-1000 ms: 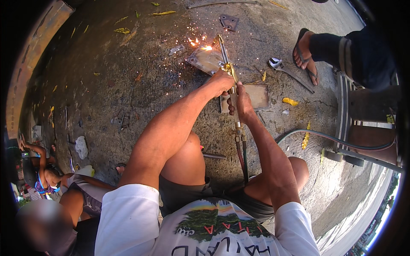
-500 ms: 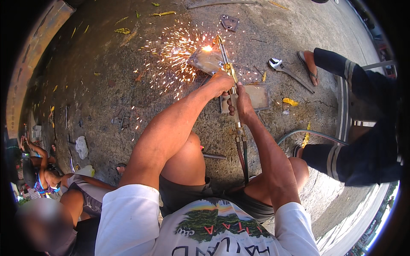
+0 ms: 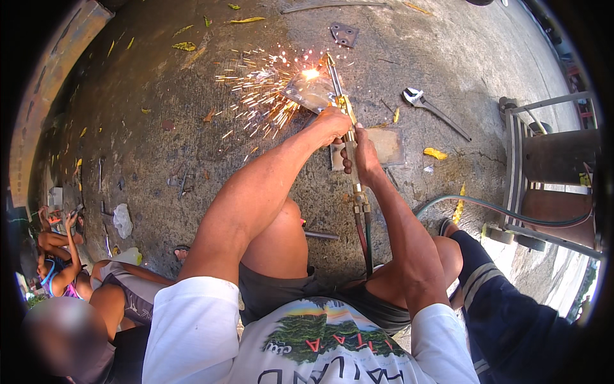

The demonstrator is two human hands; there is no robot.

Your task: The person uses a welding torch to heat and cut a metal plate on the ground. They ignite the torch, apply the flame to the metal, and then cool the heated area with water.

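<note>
A brass and steel cutting torch [image 3: 338, 83] is gripped in both my hands, its bent tip pointing away from me. My left hand [image 3: 333, 123] closes round the front of its body, near the valve. Behind it, my right hand [image 3: 364, 155] wraps round the handle. Beside the torch tip a bright flame burns at the far edge of a flat metal plate [image 3: 311, 93], and orange sparks spray off to the left. A second metal plate [image 3: 388, 146] lies on the ground beyond my right hand. Red and green hoses [image 3: 362, 237] run back from the handle between my knees.
An adjustable wrench [image 3: 437, 114] lies at the right. Further right stands a wheeled metal cart [image 3: 511, 166], with a hose [image 3: 470, 198] curving from it. A small holed plate [image 3: 344, 34] is at the far side. People sit at the left; a person's dark trouser leg [image 3: 495, 288] is close on my right.
The person in dark trousers has stepped back toward my right side, uncovering the cart. The spark spray has narrowed toward the lower left. My hands and the torch are almost still.
</note>
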